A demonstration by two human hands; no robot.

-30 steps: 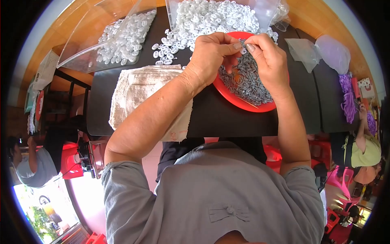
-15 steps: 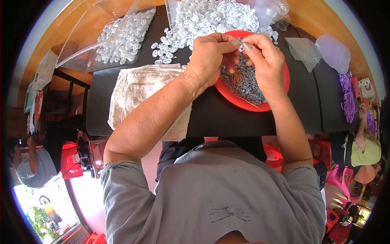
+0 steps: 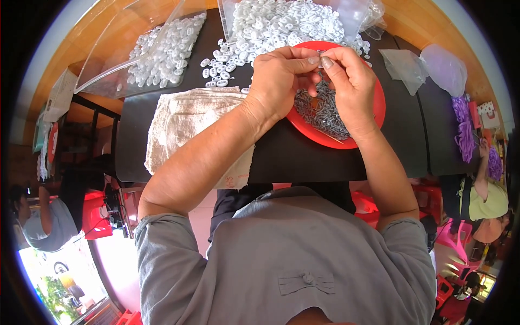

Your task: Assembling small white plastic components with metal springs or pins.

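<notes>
Above a round red tray (image 3: 380,111), my two hands meet fingertip to fingertip. My left hand (image 3: 276,78) is closed in a pinch of thumb and forefinger, its other fingers curled; what it grips is hidden. Thumb and forefinger of my right hand (image 3: 356,86) press together too, around a small white oval plastic piece mostly covered by the fingers. Many small grey pieces, thin and short, form a heap (image 3: 325,115) in the tray beneath. Loose white oval pieces with holes (image 3: 222,70) lie on the dark table, left of the tray.
A clear container (image 3: 349,16) heaped with white pieces stands at the back. Another clear bag or bin (image 3: 162,57) of them is at far left. A folded beige cloth (image 3: 187,111) lies under my left forearm. Plastic bags (image 3: 403,70) and purple cord (image 3: 462,130) are at right; people sit both sides.
The white oval piece showed between my fingertips before; now the fingers cover most of it. My right hand has shifted slightly left, closer to the left fingertips.
</notes>
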